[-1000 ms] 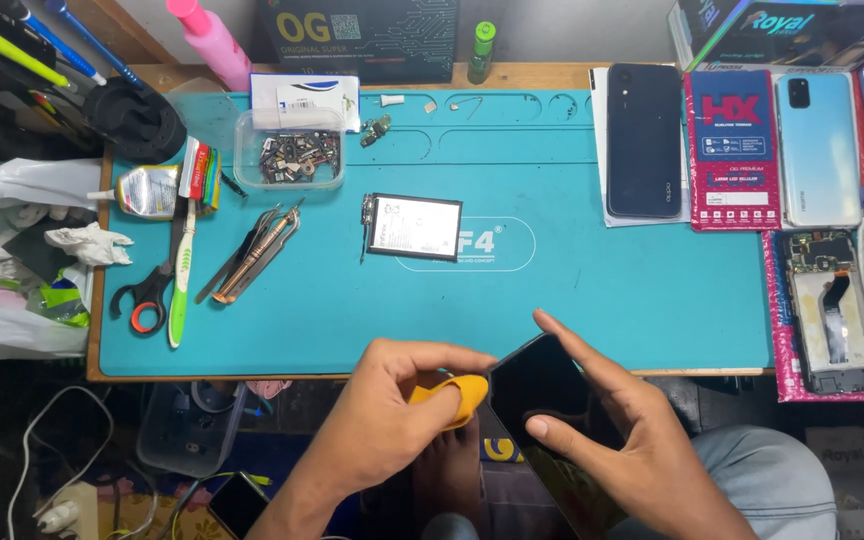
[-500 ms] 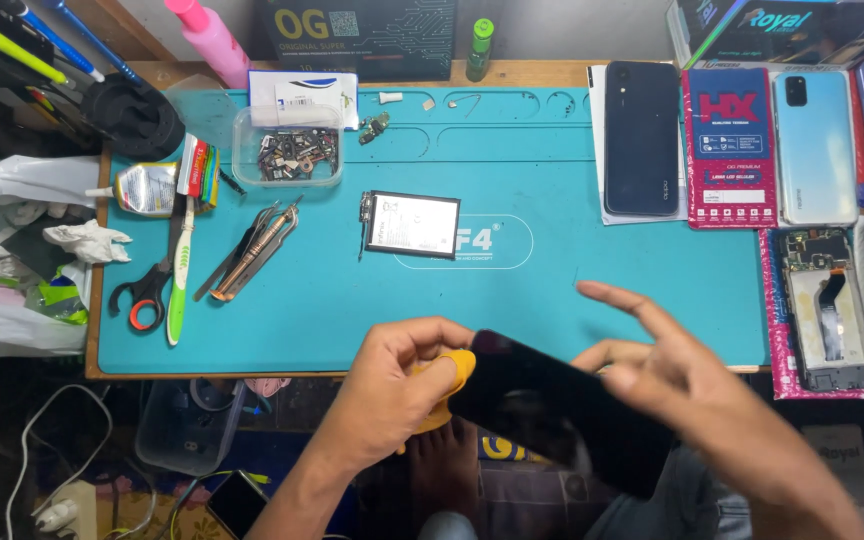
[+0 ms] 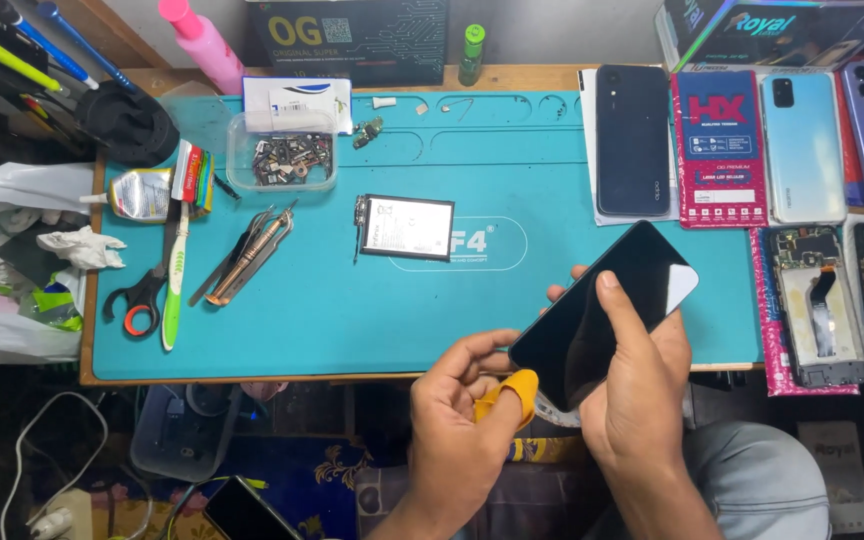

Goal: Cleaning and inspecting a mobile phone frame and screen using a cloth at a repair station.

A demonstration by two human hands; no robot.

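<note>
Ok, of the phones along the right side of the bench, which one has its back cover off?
The opened phone on the pink sheet, at the mat's right edge: its boards and flex cable show. The black phone and pale blue phone above it are closed.

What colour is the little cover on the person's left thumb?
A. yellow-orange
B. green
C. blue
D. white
A: the left hand wears a yellow-orange thumb cover pressed against the lower edge of the black phone screen, which the right hand grips.
</note>
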